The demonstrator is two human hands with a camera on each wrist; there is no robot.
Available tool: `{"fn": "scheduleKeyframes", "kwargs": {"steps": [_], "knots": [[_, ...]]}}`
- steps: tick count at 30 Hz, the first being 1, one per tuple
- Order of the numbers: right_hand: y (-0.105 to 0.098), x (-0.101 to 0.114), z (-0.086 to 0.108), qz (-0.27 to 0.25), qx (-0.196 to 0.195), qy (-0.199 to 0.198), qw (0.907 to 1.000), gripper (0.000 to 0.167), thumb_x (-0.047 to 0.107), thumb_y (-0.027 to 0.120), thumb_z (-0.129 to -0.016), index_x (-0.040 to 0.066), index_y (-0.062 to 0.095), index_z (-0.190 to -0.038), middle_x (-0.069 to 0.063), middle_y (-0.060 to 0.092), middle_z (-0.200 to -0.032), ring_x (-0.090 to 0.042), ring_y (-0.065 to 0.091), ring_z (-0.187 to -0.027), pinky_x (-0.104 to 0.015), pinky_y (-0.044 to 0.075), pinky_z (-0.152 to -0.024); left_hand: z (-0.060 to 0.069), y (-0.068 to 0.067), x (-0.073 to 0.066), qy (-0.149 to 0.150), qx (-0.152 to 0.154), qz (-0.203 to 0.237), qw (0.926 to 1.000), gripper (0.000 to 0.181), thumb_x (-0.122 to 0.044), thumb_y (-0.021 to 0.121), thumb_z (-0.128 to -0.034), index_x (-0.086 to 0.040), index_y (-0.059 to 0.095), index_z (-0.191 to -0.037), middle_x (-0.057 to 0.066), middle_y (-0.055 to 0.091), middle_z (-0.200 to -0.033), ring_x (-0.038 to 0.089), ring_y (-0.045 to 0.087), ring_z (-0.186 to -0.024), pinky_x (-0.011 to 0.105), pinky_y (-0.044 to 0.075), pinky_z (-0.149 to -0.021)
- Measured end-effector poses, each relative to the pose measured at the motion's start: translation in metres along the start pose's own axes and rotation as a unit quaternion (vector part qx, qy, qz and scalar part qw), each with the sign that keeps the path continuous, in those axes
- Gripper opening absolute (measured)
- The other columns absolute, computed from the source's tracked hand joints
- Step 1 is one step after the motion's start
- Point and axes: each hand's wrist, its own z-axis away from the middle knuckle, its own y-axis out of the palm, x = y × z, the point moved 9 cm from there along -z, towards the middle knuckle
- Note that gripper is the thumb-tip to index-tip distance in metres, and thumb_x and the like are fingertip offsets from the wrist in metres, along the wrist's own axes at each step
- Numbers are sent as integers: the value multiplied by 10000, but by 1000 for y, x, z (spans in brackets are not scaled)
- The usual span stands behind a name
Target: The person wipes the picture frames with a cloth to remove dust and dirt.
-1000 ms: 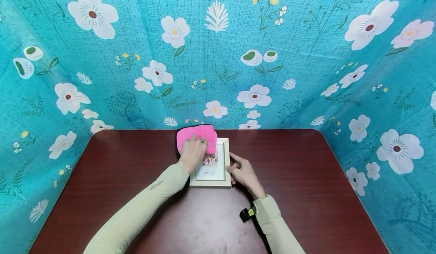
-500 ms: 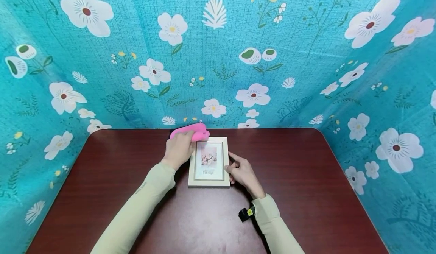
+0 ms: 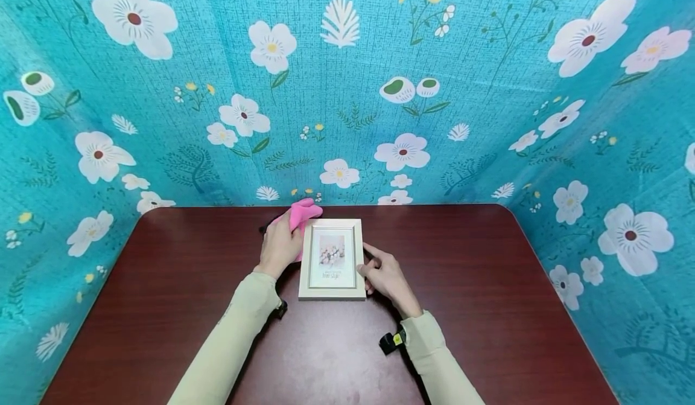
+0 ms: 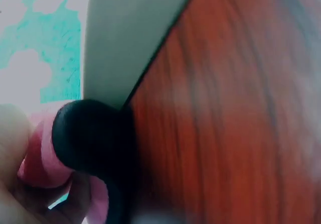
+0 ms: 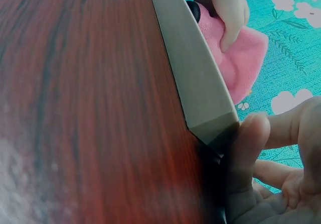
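A cream picture frame (image 3: 304,272) with a floral print lies face up on the table. At its left side my left hand (image 3: 279,248) grips a bunched pink cloth (image 3: 304,212), whose dark underside shows as a black fold (image 4: 90,136) in the left wrist view. On the opposite side my right hand (image 3: 389,276) holds the frame's right edge between thumb and fingers. The right wrist view shows that thumb at the frame's corner (image 5: 213,126), with the pink cloth (image 5: 246,58) beyond the frame under the left hand's fingers.
The dark red wooden table (image 3: 461,260) extends around both forearms. A blue floral curtain (image 3: 347,91) hangs along its back and sides. A black strap with a yellow tag (image 3: 397,338) is at the right wrist.
My left hand has moved left off the picture frame with the cloth, which now bunches beside the frame's left edge, uncovering the print. My right hand keeps its hold.
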Motion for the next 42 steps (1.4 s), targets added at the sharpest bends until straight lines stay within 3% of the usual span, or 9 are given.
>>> {"fn": "scheduleKeyframes", "kwargs": {"steps": [8,14,21,23,26,30,32,37,42], "knots": [[-1,0,0,-79,-60,-20,9999,679,124,702,-969,196,493,-1611,-71,614,-708,-181,586,-489,-351,564,-504,5,7,8,-356,89,310,9988,403,-198,619,-1065,-398,688,-1408,12,646,-1510,419,654,-1255,585,535,-948],[0,2,2,-34,-70,-69,9999,667,113,699,-972,157,498,-1607,-53,616,-686,-167,573,-479,-343,552,-493,10,7,18,-584,-134,123,9981,311,-188,589,-1027,-239,726,-1301,120,711,-1393,483,660,-1209,635,531,-928],[0,3,2,-14,-74,-113,9999,667,112,707,-968,170,507,-1602,-66,633,-697,-169,579,-476,-340,552,-492,14,9,15,-801,187,398,9958,450,-230,600,-1081,-507,637,-1433,-98,574,-1578,388,565,-1397,561,512,-1030],[1,4,2,-16,-68,-94,9999,667,120,706,-971,185,506,-1604,-73,631,-709,-177,584,-483,-342,552,-496,15,8,15,-898,172,386,9951,436,-258,617,-1078,-513,635,-1432,-82,589,-1564,393,574,-1384,554,521,-1024],[1,3,2,4,-73,-29,10000,668,136,708,-973,208,504,-1605,-81,636,-725,-187,590,-487,-340,545,-497,16,8,18,-960,140,346,9947,400,-269,624,-1071,-409,657,-1444,26,635,-1522,436,607,-1329,569,534,-1003],[1,2,2,44,-98,30,9999,669,139,706,-972,217,504,-1605,-85,640,-743,-191,593,-492,-335,539,-497,15,14,32,-812,-62,56,9967,326,-231,614,-1035,-153,692,-1341,199,719,-1347,499,666,-1190,607,549,-948],[1,2,2,43,-105,42,9999,669,139,704,-972,218,504,-1605,-84,640,-747,-189,594,-495,-332,537,-497,13,18,42,-735,-183,-47,9971,291,-210,609,-1005,-85,683,-1258,232,737,-1281,504,677,-1172,622,546,-957],[1,1,2,0,-114,2,9999,664,123,702,-974,204,506,-1604,-84,639,-741,-181,588,-488,-325,531,-493,13,25,54,-567,-292,-107,9979,201,-238,612,-1005,-93,666,-1133,237,756,-1185,494,698,-1108,635,548,-927],[1,-1,2,7,-120,-1,9999,662,120,699,-975,198,506,-1604,-76,632,-729,-181,588,-488,-333,541,-497,19,18,41,-679,-127,-56,9976,196,-214,604,-1008,-79,652,-1141,248,753,-1153,490,703,-1089,626,553,-920]]}}
